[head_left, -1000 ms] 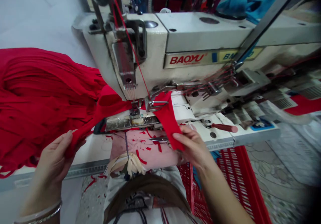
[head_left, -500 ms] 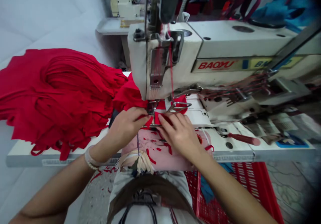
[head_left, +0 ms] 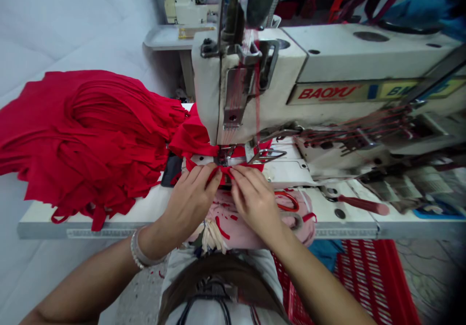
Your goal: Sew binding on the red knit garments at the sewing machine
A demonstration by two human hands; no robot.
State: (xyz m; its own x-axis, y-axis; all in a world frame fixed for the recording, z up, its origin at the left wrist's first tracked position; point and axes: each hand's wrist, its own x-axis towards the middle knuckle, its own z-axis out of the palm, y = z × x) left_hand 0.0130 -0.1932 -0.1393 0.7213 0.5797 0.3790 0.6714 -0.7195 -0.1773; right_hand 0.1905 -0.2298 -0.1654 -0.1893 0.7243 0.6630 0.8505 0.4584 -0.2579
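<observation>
The red strip is pinched by the fingers of the left hand and right hand, just in front of the presser foot; the hands have been drawn closer together than in the earlier frame; a red bundle is heaped on the tabletop, left of the fingers.

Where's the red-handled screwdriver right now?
In the head view, the screwdriver lies on the white table, right of the right hand, in front of the BAOYU sewing machine.

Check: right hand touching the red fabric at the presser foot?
Touching. The head view shows the right hand pressing its fingertips onto the red fabric.
</observation>
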